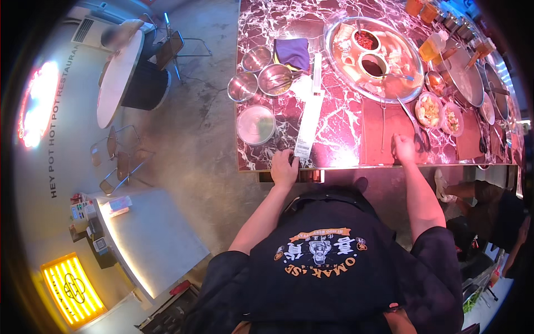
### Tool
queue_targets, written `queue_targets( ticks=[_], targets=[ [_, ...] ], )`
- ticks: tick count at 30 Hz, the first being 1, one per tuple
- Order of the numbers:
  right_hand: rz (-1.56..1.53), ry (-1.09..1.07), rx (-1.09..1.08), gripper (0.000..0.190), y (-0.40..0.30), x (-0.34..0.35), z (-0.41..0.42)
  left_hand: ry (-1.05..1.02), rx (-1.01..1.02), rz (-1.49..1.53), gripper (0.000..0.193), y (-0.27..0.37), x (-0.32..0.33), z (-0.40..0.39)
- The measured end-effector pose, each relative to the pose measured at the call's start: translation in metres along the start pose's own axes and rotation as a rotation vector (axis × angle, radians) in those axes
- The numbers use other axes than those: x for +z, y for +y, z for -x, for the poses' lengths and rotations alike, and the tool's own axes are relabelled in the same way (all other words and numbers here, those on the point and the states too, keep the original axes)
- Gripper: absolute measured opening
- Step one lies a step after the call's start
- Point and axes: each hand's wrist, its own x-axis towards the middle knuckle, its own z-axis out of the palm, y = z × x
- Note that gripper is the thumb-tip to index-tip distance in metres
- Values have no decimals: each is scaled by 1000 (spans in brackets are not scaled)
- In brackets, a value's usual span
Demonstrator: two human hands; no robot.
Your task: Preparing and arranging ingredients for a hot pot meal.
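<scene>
My left hand [285, 167] rests at the front edge of the marble table [275, 160], its curled fingers at the near end of a long paper slip [309, 125]; whether they pinch it cannot be told. My right hand [404, 148] lies loosely closed on a brown mat [375, 137], between a thin metal skewer-like tool [383, 125] and black-handled scissors [413, 119]. Behind them stands a large round metal tray [333, 71] bearing food, a bowl of red chopped chillies [366, 40] and a bowl of dark sauce [372, 67].
Metal bowls [256, 58], a lidded round container [255, 125] and a folded purple cloth [291, 54] stand at left. Food bowls [429, 109], an oil bottle [433, 46] and large pans [465, 79] line the right. A person [500, 221] is at the lower right; another sits at the far table [121, 79].
</scene>
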Motion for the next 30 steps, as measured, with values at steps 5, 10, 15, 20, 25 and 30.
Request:
queue_targets(
  ticks=[5, 10, 15, 20, 25, 30],
  targets=[
    [21, 33, 35, 43, 3, -1, -5, -10, -13, -5, 24, 2, 1, -1],
    [12, 90, 52, 44, 9, 2, -7, -5, -1, 2, 25, 0, -2, -2],
    [88, 117, 9, 45, 7, 2, -4, -23, -24, 5, 25, 0, -1, -2],
    [117, 129, -2, 45, 0, 1, 1, -11, 9, 12, 26, -4, 2, -3],
    [169, 161, -14, 45, -4, 2, 7, -16, 2, 18, 26, -4, 2, -2],
    [159, 144, -17, 45, 0, 1, 2, -34, 3, 7, 26, -4, 2, -4]
  ],
)
